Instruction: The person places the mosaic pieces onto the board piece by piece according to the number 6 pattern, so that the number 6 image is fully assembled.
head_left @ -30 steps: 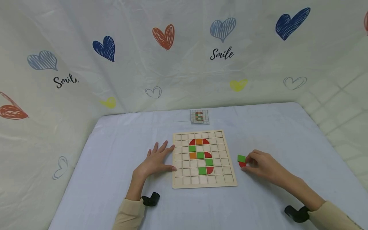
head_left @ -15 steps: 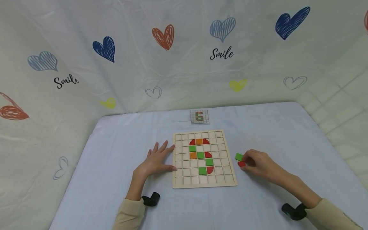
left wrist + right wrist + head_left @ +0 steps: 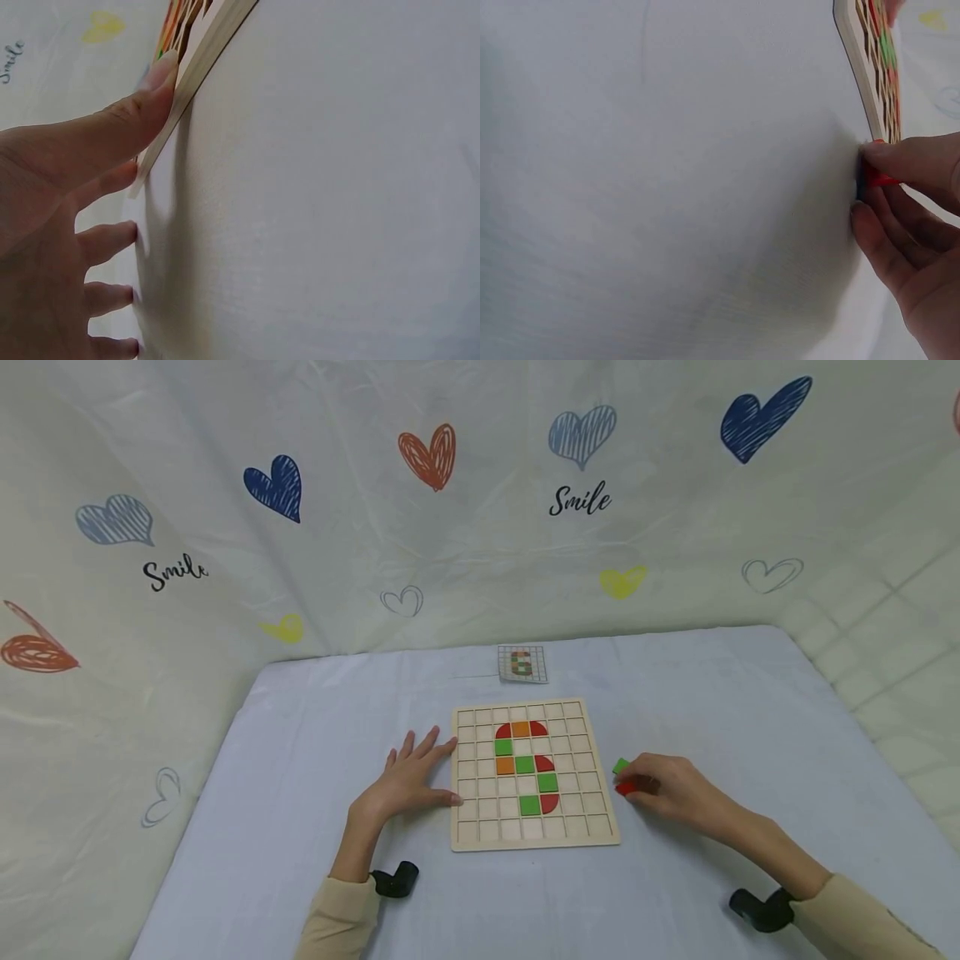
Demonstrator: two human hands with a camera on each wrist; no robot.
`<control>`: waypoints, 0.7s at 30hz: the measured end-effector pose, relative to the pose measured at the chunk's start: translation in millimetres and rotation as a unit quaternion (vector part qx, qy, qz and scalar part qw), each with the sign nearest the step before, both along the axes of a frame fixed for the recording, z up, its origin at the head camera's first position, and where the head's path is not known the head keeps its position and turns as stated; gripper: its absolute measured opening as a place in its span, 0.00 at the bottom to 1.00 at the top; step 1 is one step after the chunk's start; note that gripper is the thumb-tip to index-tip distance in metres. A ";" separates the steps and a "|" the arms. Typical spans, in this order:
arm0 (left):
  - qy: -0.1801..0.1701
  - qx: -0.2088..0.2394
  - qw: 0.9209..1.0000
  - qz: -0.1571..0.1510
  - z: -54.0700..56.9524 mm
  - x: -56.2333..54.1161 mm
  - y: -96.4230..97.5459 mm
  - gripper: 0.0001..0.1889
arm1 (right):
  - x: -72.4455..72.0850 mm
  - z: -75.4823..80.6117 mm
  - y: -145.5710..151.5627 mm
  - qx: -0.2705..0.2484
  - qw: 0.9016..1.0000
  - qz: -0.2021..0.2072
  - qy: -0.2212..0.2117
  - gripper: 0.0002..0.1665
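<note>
My left hand (image 3: pixel 405 785) spreads its fingers flat at the left of the wooden grid board (image 3: pixel 480 835), thumb and index fingertip touching its edge. In the left wrist view the thumb (image 3: pixel 112 139) lies along the board's rim. At the board's right side my right hand (image 3: pixel 678 787) pinches a red tile (image 3: pixel 626 787) close over the cloth. A green tile (image 3: pixel 620 766) shows at its index fingertip, partly covered by the fingers. The right wrist view has the red tile (image 3: pixel 877 178) between thumb and fingers. Red, orange and green tiles form a pattern in the grid.
A small printed card (image 3: pixel 504 674) with a coloured grid figure lies behind the board. White cloth (image 3: pixel 337 693) covers the table. A curtain (image 3: pixel 480 543) with hearts and "Smile" lettering hangs at the back.
My right hand has shifted slightly left towards the board. The green and red tiles have separated a little, and the fingers now cover more of the green one. The left hand stays put.
</note>
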State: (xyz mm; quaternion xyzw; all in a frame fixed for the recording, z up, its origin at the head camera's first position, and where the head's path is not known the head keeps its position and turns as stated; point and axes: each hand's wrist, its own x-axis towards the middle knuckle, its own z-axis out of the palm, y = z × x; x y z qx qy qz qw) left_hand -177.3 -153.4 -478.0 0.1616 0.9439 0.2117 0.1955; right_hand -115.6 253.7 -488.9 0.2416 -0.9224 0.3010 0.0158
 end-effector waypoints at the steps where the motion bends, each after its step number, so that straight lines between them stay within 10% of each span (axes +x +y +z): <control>1: 0.001 0.000 1.000 0.000 0.2 0.1 0.3 0.50 | -0.4 0.2 0.0 0.000 1.000 0.002 -0.003 0.16; 21: -0.001 -0.003 1.000 0.002 2.1 1.0 1.6 0.50 | -2.3 9.2 -8.1 -0.019 0.999 0.003 -0.039 0.13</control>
